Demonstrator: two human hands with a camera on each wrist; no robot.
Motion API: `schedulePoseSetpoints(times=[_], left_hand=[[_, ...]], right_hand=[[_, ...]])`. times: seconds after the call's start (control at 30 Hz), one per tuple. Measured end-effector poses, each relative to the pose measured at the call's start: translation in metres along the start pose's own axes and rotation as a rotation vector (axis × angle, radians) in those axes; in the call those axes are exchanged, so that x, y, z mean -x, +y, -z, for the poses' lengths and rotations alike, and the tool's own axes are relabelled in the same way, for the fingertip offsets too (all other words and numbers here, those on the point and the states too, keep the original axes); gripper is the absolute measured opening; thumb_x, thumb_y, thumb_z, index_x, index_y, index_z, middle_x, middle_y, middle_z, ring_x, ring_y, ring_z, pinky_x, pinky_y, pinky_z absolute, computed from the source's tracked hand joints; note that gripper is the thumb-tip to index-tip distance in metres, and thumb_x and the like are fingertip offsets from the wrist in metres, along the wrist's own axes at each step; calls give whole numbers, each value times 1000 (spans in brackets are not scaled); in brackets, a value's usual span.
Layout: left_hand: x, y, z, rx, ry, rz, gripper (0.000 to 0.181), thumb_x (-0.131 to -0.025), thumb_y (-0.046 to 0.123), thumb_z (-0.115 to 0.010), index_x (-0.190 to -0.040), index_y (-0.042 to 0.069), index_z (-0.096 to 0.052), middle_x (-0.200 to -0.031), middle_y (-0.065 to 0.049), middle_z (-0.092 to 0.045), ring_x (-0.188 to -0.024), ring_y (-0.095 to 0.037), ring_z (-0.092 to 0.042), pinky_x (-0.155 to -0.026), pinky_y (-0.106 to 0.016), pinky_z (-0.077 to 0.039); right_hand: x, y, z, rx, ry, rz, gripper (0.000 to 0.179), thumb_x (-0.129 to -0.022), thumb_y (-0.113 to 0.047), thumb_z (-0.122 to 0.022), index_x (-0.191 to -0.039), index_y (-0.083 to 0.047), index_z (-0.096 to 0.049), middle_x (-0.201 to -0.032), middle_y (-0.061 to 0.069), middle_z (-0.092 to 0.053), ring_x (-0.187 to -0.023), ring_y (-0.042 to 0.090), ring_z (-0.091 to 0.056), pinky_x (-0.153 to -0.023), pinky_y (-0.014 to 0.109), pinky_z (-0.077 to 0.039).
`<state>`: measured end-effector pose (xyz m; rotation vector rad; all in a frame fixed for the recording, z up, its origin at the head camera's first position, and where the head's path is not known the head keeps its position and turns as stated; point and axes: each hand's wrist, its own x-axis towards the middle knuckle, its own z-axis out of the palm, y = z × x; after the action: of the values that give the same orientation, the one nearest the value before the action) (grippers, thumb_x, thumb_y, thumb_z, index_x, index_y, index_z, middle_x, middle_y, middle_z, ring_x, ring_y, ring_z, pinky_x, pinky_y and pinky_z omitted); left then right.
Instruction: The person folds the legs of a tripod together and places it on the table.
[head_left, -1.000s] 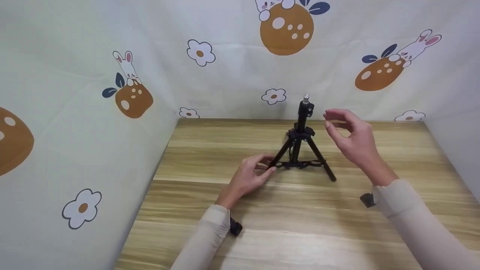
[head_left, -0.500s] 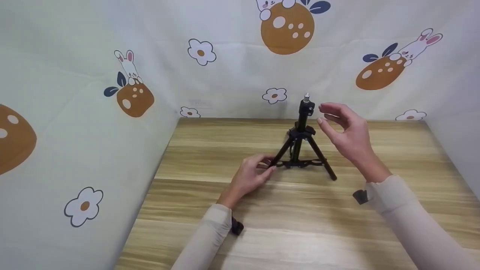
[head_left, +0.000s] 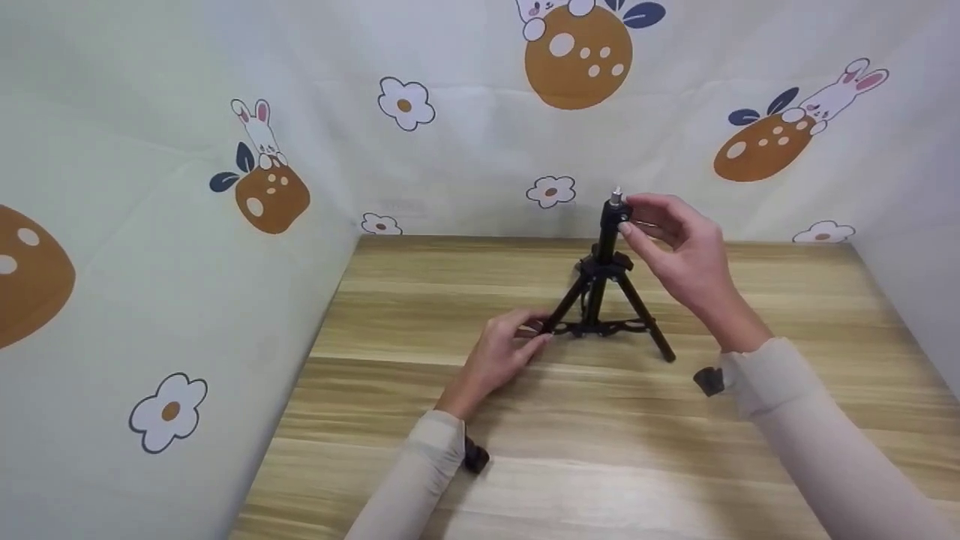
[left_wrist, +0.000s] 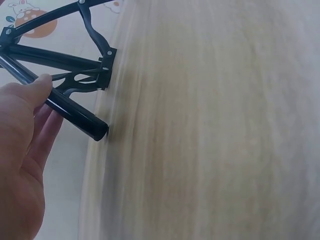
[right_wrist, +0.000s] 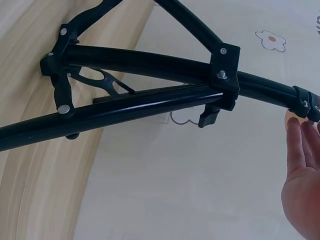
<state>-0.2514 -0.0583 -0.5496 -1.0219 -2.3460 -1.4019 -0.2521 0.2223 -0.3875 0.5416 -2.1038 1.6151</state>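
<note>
A small black tripod stand (head_left: 606, 244) stands upright on the wooden table, its legs spread and a silver stud (head_left: 616, 197) at its top. Near the foot of its left leg (left_wrist: 75, 114), my left hand (head_left: 496, 349) pinches the tube between thumb and fingers. My right hand (head_left: 694, 251) is up at the top collar (right_wrist: 301, 102), thumb and forefinger on either side of the small clamp there. In the right wrist view, the fingers (right_wrist: 296, 147) reach that collar, and the frame's edge cuts off part of the grip. A folding brace (head_left: 592, 328) joins the legs low down.
The wood-grain table (head_left: 570, 450) runs back to a pale cloth backdrop (head_left: 465, 150) printed with rabbits, oranges and flowers. More of this cloth hangs at the left and right sides. Each cuff has a dark wrist device (head_left: 475, 455) beside it.
My right hand has moved left and slightly up, from beside the stand to its top collar, thumb and fingers closing in on it. The left hand stays on the leg.
</note>
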Motion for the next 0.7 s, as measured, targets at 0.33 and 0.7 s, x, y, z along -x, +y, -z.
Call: schedulePoseSetpoints(times=[0.33,0.7], left_hand=[[1,0,1,4,-11,71,24,-101,12,-77,-122,1,-74,-118,-14,-80,-107,-22,-79,-95,-20,-64],[1,0,-2,-3,-1,36,26,-100,10,-78,-124,-1,-74,-117,-15,-80,-105,-22,-80,-96,-19,-63]], right_hand=[[-4,-2,-4,-22,21,-7,27,-98,-13,-81,-124,-6,-78,-123,13,-80,-111,13,-79,-96,26,-65],[-6,-1,-6,21,54,12,20,-98,-11,-81,-117,-7,-81,-120,12,-82,-108,10,-80,-90,25,-65]])
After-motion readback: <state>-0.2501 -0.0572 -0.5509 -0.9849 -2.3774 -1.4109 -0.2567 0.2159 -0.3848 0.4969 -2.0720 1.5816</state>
